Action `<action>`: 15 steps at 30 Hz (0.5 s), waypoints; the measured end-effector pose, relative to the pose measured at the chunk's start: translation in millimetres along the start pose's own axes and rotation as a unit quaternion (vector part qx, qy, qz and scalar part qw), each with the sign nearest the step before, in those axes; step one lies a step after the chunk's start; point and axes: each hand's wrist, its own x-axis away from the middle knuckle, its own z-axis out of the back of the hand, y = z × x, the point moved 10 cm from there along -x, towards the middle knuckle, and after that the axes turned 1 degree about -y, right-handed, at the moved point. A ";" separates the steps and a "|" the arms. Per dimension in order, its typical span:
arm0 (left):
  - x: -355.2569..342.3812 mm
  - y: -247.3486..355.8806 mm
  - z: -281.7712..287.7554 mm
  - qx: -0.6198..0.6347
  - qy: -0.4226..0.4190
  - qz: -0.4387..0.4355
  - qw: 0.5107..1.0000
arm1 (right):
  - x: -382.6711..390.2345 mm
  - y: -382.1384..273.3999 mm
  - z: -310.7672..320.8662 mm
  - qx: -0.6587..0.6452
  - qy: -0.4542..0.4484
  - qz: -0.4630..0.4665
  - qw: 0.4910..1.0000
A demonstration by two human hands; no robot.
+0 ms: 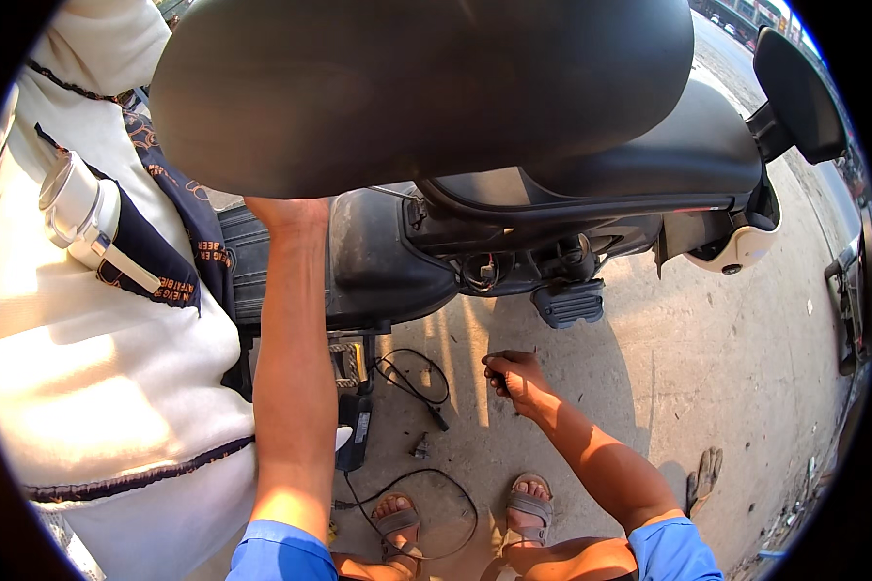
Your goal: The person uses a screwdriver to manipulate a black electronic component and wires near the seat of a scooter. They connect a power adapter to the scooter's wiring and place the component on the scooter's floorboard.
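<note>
A large black scooter seat (426, 97) is tipped up close in front of me. My left hand (293, 211) reaches up to its lower edge, and the seat hides the fingers, so their grip does not show. Below and to the right, my right hand (518, 378) is closed in a fist over the concrete ground, apart from the scooter. Something small and dark shows at its fingers, too small to name. The scooter's black body (388, 252) lies beyond my left forearm, with exposed wires (484, 269) and a black footrest (569, 303) on its near side.
A cream padded cover (107, 368) with a white bottle (79, 213) in its dark pocket fills the left side. A black charger-like box (355, 431) and a looped cable (426, 387) lie near my feet. A glove (704, 479) lies right; a mirror (799, 97) stands far right.
</note>
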 end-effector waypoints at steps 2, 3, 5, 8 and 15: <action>1.0 -0.2 -1.1 0.011 0.016 0.005 1.000 | 1.8 -2.1 -0.7 0.002 0.002 0.000 1.000; 1.7 -0.3 -1.8 0.016 0.024 0.007 1.000 | 2.5 -2.9 -0.7 0.001 0.002 -0.001 1.000; -0.7 0.0 -3.0 0.023 0.012 -0.001 1.000 | 3.0 -3.3 -0.1 0.000 0.003 0.000 1.000; -1.3 -0.7 -3.5 0.031 0.006 0.004 1.000 | 3.7 -3.5 0.6 0.003 0.004 0.000 1.000; -2.3 -5.7 -3.1 0.061 0.000 0.029 0.998 | 2.1 -1.9 1.9 0.000 0.006 -0.003 1.000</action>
